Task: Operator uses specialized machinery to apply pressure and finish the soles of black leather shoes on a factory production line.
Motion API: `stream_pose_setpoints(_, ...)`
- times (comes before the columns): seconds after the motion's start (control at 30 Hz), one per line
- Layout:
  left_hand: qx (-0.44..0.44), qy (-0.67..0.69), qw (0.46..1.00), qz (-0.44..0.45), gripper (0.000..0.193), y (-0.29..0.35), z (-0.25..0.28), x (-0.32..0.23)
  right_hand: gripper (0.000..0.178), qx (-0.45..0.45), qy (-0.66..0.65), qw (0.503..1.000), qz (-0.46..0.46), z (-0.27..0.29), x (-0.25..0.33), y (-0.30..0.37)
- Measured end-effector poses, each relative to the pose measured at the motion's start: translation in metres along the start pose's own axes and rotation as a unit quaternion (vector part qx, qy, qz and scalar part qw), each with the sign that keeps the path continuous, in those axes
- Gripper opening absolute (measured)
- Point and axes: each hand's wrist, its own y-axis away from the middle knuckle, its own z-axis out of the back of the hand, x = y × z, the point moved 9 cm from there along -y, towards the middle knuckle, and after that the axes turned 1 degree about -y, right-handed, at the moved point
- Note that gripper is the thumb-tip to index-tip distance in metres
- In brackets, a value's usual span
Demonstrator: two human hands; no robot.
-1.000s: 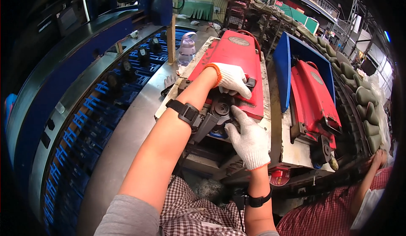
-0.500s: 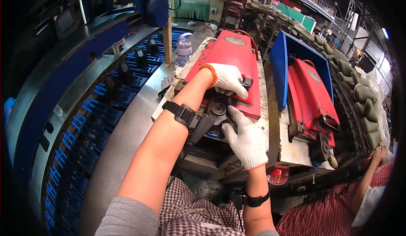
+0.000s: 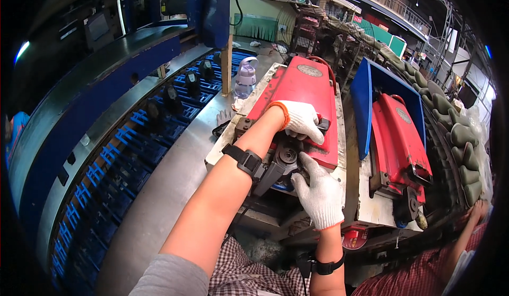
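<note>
Gripping and fingering at the front of a long red metal machine (image 3: 313, 92)

Little has changed over the last second: the view has tipped, setting everything lower in it, but both hands keep their places at the red machine. The handling therefore seems to be at the same stage.

Well to the red machine's left runs a long bed of bright blue slats (image 3: 108, 153), with dark upright pieces (image 3: 171, 98) standing among them toward its far end. Between bed and machine, on the silver metal counter (image 3: 154, 195), stand a pale purple see-through bottle (image 3: 245, 81), its contents too small to tell, and, nearer, a grey knitted glove (image 3: 225, 116).

At the machine's front, the left hand (image 3: 302, 121), in a white knitted glove with an orange cuff, appears folded round a black metal handle (image 3: 323, 125). Just below it, under the machine's front edge, sits a dark round ringed part (image 3: 287, 156). The right hand (image 3: 319, 192), in a white glove, has thumb and fingers apart, its fingertips at the part's right edge; contact is hard to confirm.

To the machine's right, a blue open-fronted box (image 3: 360, 105) partly encloses a second red machine (image 3: 397, 129). Beyond, a rack holds rounded olive-green pads (image 3: 460, 135), a co-worker's hand (image 3: 480, 209) near the lowest.
</note>
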Motion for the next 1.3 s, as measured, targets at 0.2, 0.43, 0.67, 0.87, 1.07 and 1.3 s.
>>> stream_pose_setpoints(0.2,-0.006,-0.017,1.0,0.016,0.044,0.002,0.002,0.001,0.053,-0.007,-0.007,1.0,0.02,0.001,0.007,-0.002)
stream_pose_setpoints(0.43,-0.012,0.0,1.0,0.004,0.044,0.004,0.005,0.0,0.052,0.018,-0.031,0.999,-0.01,-0.001,0.005,-0.005)
stream_pose_setpoints(0.67,-0.017,0.012,1.0,0.006,0.041,0.003,0.005,-0.006,0.052,0.012,-0.032,0.999,-0.014,0.001,-0.001,-0.005)
stream_pose_setpoints(0.87,-0.021,0.013,1.0,0.011,0.041,0.005,0.004,-0.001,0.052,0.016,-0.054,0.998,-0.019,-0.004,-0.001,-0.003)
stream_pose_setpoints(1.07,-0.015,0.007,1.0,0.01,0.041,0.003,0.005,0.002,0.052,0.005,-0.046,0.999,-0.004,-0.001,0.003,-0.003)
stream_pose_setpoints(1.3,-0.012,-0.012,1.0,-0.005,0.045,-0.001,0.002,-0.004,0.05,-0.013,-0.028,1.0,0.005,0.005,0.003,-0.002)
